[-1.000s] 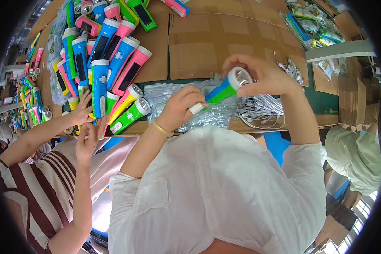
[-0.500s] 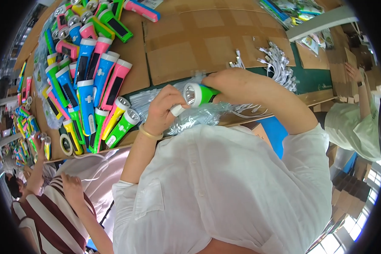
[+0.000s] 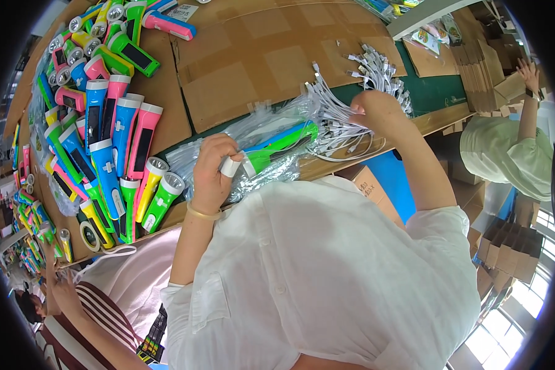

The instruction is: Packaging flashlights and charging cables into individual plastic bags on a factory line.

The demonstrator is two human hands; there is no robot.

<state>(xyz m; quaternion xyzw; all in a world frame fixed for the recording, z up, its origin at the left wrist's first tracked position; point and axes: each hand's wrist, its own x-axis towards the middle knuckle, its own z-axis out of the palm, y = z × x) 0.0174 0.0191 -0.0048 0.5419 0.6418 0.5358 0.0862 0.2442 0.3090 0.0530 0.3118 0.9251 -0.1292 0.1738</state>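
My left hand is closed round a small white piece; I cannot tell what it is. Beside it, a green flashlight with a white head lies on clear plastic bags at the table's near edge. A blue flashlight runs alongside, its far end among the plastic. My right hand is at a bundle of white USB cables, fingers curled and pinched at the strands; the fingertips are partly hidden.
Many-coloured flashlights are heaped on the left. A tape roll sits at the near left edge. Flattened cardboard covers the table's middle. A pale rail crosses the far right. Co-workers stand left and right.
My right hand has let go of the green flashlight and moved right to the cables. The flashlight now lies on the plastic. My left hand has shifted slightly left with the white piece.
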